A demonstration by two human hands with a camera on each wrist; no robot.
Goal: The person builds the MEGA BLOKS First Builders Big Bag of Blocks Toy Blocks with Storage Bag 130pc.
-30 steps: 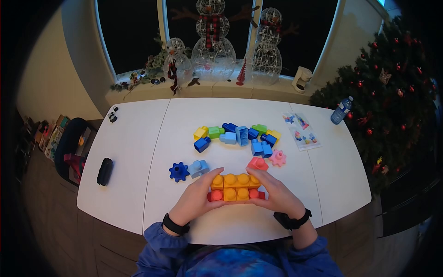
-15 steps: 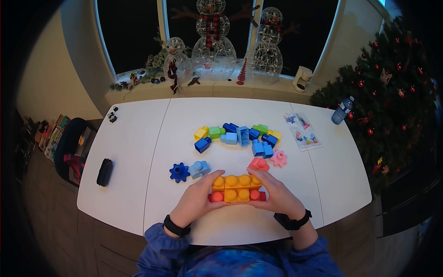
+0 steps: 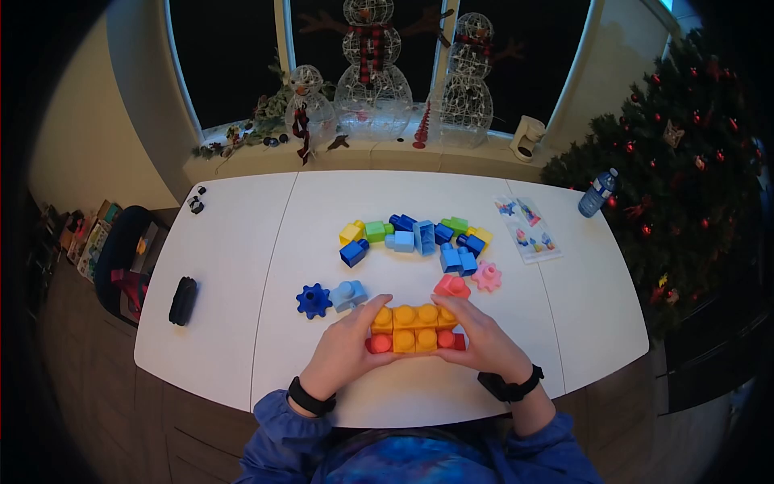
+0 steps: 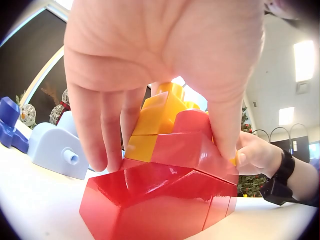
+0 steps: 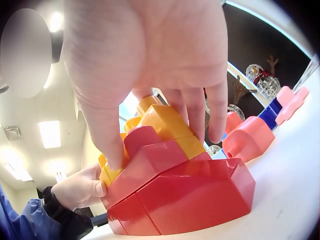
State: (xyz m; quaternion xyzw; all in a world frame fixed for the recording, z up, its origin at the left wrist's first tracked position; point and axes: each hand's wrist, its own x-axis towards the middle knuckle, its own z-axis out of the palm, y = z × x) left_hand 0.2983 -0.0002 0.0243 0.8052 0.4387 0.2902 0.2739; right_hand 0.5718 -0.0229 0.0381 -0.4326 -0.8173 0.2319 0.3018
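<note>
Between the two hands stands a stack of toy building blocks (image 3: 415, 329), with yellow studded blocks (image 4: 151, 113) on top and red blocks (image 4: 165, 202) forming the base on the table. My left hand (image 3: 345, 343) grips the stack's left end, thumb on one side and fingers on the other. At the opposite end my right hand (image 3: 482, 339) grips it the same way, as the right wrist view shows. A coral block (image 3: 452, 286) lies just beyond the right hand. A light blue block (image 3: 347, 295) and a dark blue gear (image 3: 314, 300) sit beyond the left.
Farther back on the white table (image 3: 218, 355) lie several blue, green and yellow blocks (image 3: 401, 241). A pink gear (image 3: 486, 277) and a picture sheet (image 3: 528, 230) are to the right. A water bottle (image 3: 597, 194) stands at the right edge, a black case (image 3: 183, 301) at left.
</note>
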